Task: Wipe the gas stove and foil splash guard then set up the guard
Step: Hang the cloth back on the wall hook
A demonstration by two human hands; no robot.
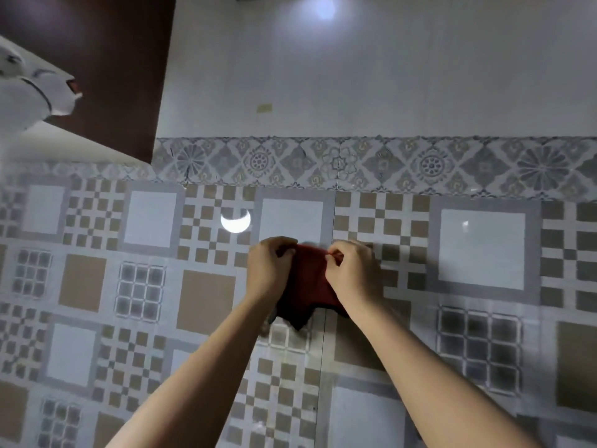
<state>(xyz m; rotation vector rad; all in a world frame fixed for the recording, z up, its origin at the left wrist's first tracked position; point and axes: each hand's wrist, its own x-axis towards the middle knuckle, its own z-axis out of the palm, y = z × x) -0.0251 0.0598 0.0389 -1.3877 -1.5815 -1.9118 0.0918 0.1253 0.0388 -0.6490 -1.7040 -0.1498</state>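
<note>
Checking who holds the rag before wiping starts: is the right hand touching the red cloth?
Touching. The head view shows the right hand pinching the top edge of the red cloth, with no gap between them.

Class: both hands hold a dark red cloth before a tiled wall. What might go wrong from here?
1. The left hand and right hand grip the cloth only near its top edge, so it might slip free.
2. Its bunched, dangling lower corner could wipe unevenly.
</note>
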